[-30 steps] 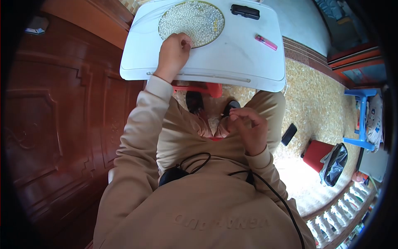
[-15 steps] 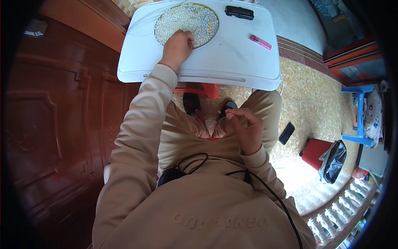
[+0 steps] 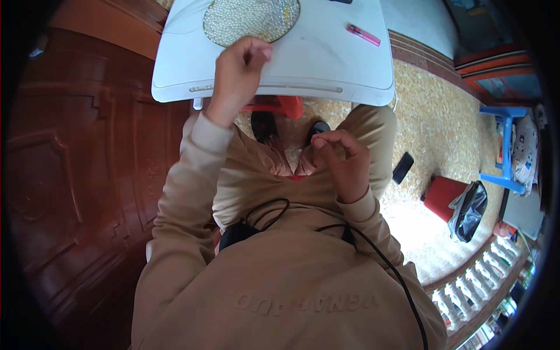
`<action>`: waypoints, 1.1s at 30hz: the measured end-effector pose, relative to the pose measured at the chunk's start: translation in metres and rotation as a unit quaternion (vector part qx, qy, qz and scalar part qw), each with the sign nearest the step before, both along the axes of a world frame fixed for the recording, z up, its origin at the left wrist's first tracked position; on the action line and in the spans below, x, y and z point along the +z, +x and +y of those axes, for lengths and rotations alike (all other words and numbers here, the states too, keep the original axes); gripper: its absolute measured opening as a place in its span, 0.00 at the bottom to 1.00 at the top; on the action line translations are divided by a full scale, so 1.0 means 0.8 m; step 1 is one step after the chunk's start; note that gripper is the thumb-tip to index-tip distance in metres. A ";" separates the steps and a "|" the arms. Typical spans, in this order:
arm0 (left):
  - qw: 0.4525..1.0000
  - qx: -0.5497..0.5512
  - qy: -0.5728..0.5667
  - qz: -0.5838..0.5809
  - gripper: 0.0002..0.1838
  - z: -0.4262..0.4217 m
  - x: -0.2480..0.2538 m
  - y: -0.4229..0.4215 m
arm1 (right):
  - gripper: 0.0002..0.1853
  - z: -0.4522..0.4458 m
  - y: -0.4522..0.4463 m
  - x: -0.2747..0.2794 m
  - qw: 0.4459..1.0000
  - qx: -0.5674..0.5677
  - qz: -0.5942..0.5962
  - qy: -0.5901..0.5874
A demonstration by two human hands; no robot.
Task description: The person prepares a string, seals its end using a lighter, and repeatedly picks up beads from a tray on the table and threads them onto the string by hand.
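Note:
A round, gold-rimmed tray full of small pearl-like white beads lies at the far side of the white folding table. My left hand is over the table's near part, just in front of the tray, its fingers curled in and closed. Whatever they grip is too small or hidden to make out. Above my lap, my right hand holds thumb and forefinger together in a pinch. Anything between those fingertips is too fine to see.
A pink lighter-like object lies on the table's right side. On the floor to the right are a black phone and a red bin with a dark liner. Beyond stands a blue stool. A wooden door is at left.
My left hand has drawn back from the beads toward my body, fingers still curled. My right hand keeps its pinch, almost unmoved. The view has tilted, so the table sits higher.

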State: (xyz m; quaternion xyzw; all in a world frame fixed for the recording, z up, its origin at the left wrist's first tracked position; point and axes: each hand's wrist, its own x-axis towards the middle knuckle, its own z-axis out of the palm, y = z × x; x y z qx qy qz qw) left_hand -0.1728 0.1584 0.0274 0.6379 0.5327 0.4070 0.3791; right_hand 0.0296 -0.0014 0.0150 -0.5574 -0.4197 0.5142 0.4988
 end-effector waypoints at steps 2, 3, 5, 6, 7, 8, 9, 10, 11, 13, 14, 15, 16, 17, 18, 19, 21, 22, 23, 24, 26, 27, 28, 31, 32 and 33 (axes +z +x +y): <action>0.995 -0.024 -0.080 -0.050 0.05 -0.054 0.007 0.013 | 0.04 0.000 -0.002 0.004 1.000 0.009 0.000 -0.006; 0.979 -0.047 -0.132 -0.148 0.05 -0.079 0.005 0.021 | 0.04 0.001 -0.003 0.006 1.000 0.015 0.000 -0.008; 0.949 -0.064 -0.189 -0.245 0.05 -0.109 0.002 0.032 | 0.04 0.003 -0.002 0.012 1.000 0.024 0.000 -0.018; 0.927 -0.059 -0.226 -0.293 0.06 -0.122 0.003 0.038 | 0.04 0.004 0.000 0.016 0.999 0.030 0.000 -0.020; 0.901 -0.051 -0.262 -0.341 0.06 -0.134 0.006 0.042 | 0.03 0.006 0.001 0.020 0.999 0.037 0.000 -0.023; 0.872 -0.042 -0.297 -0.388 0.07 -0.145 0.008 0.045 | 0.03 0.005 0.001 0.024 0.999 0.045 0.000 -0.026; 0.839 -0.033 -0.327 -0.434 0.08 -0.151 0.009 0.046 | 0.03 0.005 0.001 0.028 0.998 0.052 -0.001 -0.027; 0.837 -0.026 -0.329 -0.437 0.08 -0.153 0.011 0.045 | 0.03 0.006 0.001 0.032 0.998 0.058 -0.002 -0.033; 0.837 -0.032 -0.324 -0.440 0.09 -0.153 0.013 0.043 | 0.03 0.006 0.001 0.036 0.998 0.056 0.008 -0.040; 0.840 -0.047 -0.311 -0.443 0.10 -0.150 0.016 0.040 | 0.03 0.007 0.000 0.044 0.997 0.048 0.029 -0.052; 0.841 -0.056 -0.305 -0.444 0.10 -0.151 0.017 0.039 | 0.03 0.007 0.000 0.046 0.997 0.043 0.040 -0.058; 0.840 -0.056 -0.306 -0.445 0.10 -0.152 0.017 0.039 | 0.03 0.008 0.000 0.048 0.997 0.042 0.039 -0.059; 0.841 -0.056 -0.302 -0.445 0.10 -0.152 0.017 0.038 | 0.03 0.009 0.000 0.049 0.996 0.055 0.029 -0.067; 0.842 -0.056 -0.300 -0.445 0.10 -0.153 0.018 0.038 | 0.03 0.009 0.001 0.050 0.995 0.067 0.019 -0.075; 0.843 -0.057 -0.297 -0.446 0.10 -0.153 0.018 0.039 | 0.03 0.009 0.002 0.051 0.993 0.078 0.009 -0.083; 0.843 -0.057 -0.295 -0.446 0.10 -0.154 0.018 0.039 | 0.04 0.009 0.003 0.052 0.992 0.089 -0.002 -0.092; 0.839 -0.059 -0.302 -0.448 0.10 -0.153 0.017 0.037 | 0.04 0.009 0.003 0.052 0.992 0.086 -0.006 -0.091; 0.837 -0.058 -0.308 -0.449 0.10 -0.153 0.017 0.036 | 0.03 0.008 0.003 0.052 0.992 0.087 -0.008 -0.090; 0.834 -0.057 -0.313 -0.451 0.09 -0.152 0.016 0.035 | 0.03 0.008 0.002 0.051 0.992 0.087 -0.011 -0.089; 0.832 -0.055 -0.317 -0.452 0.09 -0.153 0.015 0.035 | 0.03 0.008 0.001 0.052 0.992 0.089 -0.014 -0.087; 0.821 -0.054 -0.327 -0.465 0.10 -0.154 0.013 0.037 | 0.03 0.007 0.001 0.054 0.992 0.088 -0.014 -0.089; 0.812 -0.053 -0.335 -0.476 0.10 -0.155 0.013 0.038 | 0.03 0.008 0.000 0.055 0.992 0.088 -0.013 -0.090; 0.802 -0.052 -0.342 -0.487 0.10 -0.155 0.012 0.038 | 0.03 0.008 0.000 0.056 0.992 0.089 -0.012 -0.090; 0.792 -0.050 -0.348 -0.499 0.10 -0.156 0.011 0.038 | 0.04 0.009 0.000 0.055 0.992 0.091 -0.008 -0.090; 0.792 -0.050 -0.348 -0.500 0.10 -0.156 0.011 0.037 | 0.04 0.009 0.001 0.054 0.992 0.092 -0.004 -0.089; 0.791 -0.050 -0.347 -0.501 0.10 -0.156 0.010 0.037 | 0.04 0.009 0.002 0.053 0.992 0.093 -0.001 -0.089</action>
